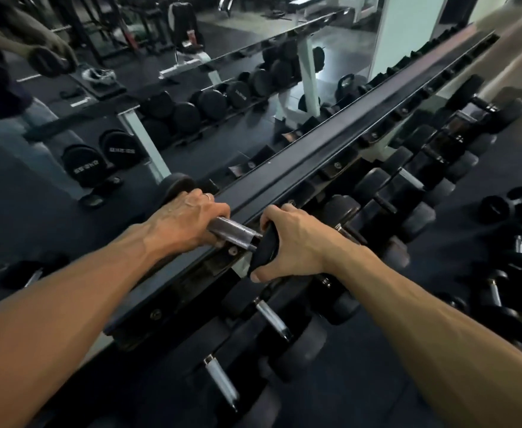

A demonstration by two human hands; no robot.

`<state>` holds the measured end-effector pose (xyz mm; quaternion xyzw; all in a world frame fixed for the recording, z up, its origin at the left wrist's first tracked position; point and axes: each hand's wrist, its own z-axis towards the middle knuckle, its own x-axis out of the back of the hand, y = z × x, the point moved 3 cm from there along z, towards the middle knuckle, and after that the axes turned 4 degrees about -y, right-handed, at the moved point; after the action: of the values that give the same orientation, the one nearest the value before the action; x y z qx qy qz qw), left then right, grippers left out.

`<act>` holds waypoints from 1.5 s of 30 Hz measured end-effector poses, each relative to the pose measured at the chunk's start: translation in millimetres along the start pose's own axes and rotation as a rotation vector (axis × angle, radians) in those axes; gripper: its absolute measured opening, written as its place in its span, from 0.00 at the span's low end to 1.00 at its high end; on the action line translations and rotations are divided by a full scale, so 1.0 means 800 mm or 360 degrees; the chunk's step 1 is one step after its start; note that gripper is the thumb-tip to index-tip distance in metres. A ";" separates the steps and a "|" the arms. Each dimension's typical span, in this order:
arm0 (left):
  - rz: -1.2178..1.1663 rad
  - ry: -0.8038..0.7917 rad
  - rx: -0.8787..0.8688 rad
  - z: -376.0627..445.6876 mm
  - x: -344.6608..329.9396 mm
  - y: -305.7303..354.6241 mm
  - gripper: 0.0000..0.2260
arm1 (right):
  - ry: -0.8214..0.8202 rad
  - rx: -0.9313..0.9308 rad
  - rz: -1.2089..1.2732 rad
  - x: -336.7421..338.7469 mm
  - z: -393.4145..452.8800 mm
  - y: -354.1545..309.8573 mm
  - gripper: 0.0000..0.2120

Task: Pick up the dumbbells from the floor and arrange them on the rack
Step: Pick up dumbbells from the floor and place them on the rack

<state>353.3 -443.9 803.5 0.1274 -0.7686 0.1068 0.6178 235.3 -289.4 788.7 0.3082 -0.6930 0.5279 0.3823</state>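
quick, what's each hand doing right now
Left hand: gripping the metal handle of the dumbbell at the rack's top rail.
Right hand: gripping that dumbbell's near black head.

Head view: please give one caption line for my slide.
Left hand grips black dumbbell's metal handle; right hand holds its end over the black rack rail.
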 end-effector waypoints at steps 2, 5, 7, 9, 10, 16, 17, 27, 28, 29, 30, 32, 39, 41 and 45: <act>-0.0003 -0.0022 0.0007 0.000 -0.007 -0.021 0.14 | 0.0002 0.0000 0.0009 -0.011 0.020 -0.006 0.36; 0.0030 -0.0045 -0.0017 0.001 -0.018 -0.048 0.14 | 0.0011 -0.0002 -0.0003 -0.025 0.041 -0.017 0.37; 0.0002 -0.0023 -0.0026 -0.006 -0.028 -0.067 0.14 | -0.0043 -0.0002 0.0004 -0.035 0.053 -0.028 0.36; -0.0028 -0.0027 -0.0039 -0.015 -0.039 -0.087 0.15 | -0.0073 -0.0012 0.0016 -0.046 0.064 -0.041 0.35; -0.0040 -0.0038 -0.0044 -0.019 -0.045 -0.098 0.15 | -0.0085 -0.0019 0.0014 -0.053 0.071 -0.049 0.34; -0.0104 -0.0126 -0.0150 -0.059 -0.072 -0.164 0.13 | -0.0085 -0.0136 0.0057 -0.110 0.099 -0.114 0.33; -0.0107 -0.0151 -0.0160 -0.065 -0.077 -0.174 0.13 | -0.0074 -0.0165 0.0069 -0.120 0.100 -0.125 0.33; -0.0082 -0.0191 -0.0274 -0.102 -0.148 -0.243 0.14 | -0.0068 -0.0351 0.0025 -0.208 0.124 -0.188 0.37; -0.0066 -0.0195 -0.0291 -0.102 -0.156 -0.245 0.14 | -0.0066 -0.0365 -0.0001 -0.215 0.126 -0.189 0.37; -0.0055 -0.0196 -0.0302 -0.102 -0.163 -0.247 0.14 | -0.0068 -0.0379 -0.0021 -0.222 0.128 -0.190 0.37; -0.0048 -0.0193 -0.0303 -0.102 -0.169 -0.249 0.15 | -0.0073 -0.0394 -0.0038 -0.228 0.130 -0.190 0.37; -0.0010 -0.0189 -0.0319 -0.100 -0.176 -0.251 0.16 | -0.0070 -0.0428 -0.0040 -0.236 0.133 -0.186 0.37; 0.0148 -0.0171 -0.0474 -0.089 -0.182 -0.249 0.16 | -0.0043 -0.0483 0.0127 -0.257 0.134 -0.175 0.35; 0.0152 -0.0176 -0.0502 -0.088 -0.181 -0.252 0.16 | -0.0034 -0.0489 0.0158 -0.260 0.135 -0.175 0.35; 0.0177 -0.0203 -0.0524 -0.089 -0.180 -0.257 0.16 | -0.0036 -0.0464 0.0179 -0.262 0.138 -0.178 0.36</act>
<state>515.6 -605.9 679.8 -0.0116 -0.8191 0.0054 0.5735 439.6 -427.3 663.4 0.2161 -0.7827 0.4387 0.3850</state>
